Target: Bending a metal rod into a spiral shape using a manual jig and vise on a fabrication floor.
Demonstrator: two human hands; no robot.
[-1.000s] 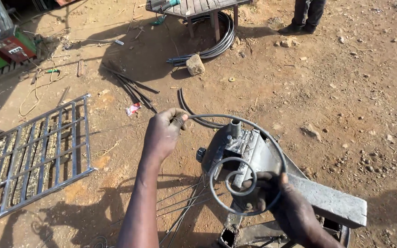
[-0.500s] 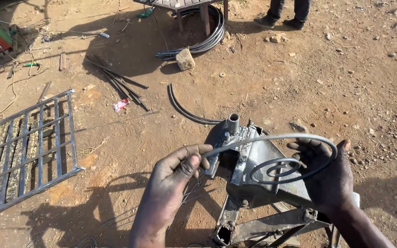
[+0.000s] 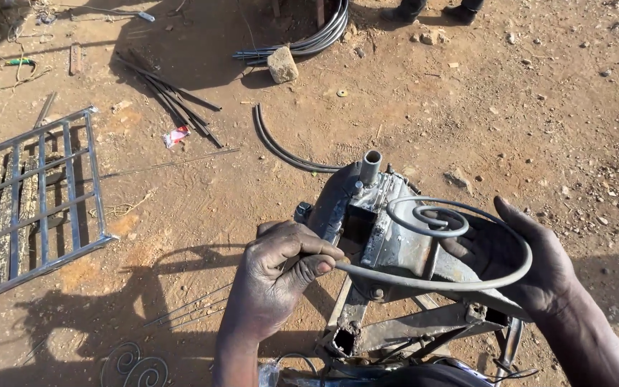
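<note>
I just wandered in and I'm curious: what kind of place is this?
Likely an open-air metalworking yard. On bare dirt ground a metal grille lies flat, loose steel rods are strewn about, and two hands hold a scroll-shaped bent rod over a welded metal jig.

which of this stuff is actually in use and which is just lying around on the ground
In use:
- spiral-bent metal rod, gripped by left hand and right hand
- welded steel bending jig beneath it

Lying about:
- metal grille
- curved black rods
- straight bars
- stone block
- finished scroll
</note>
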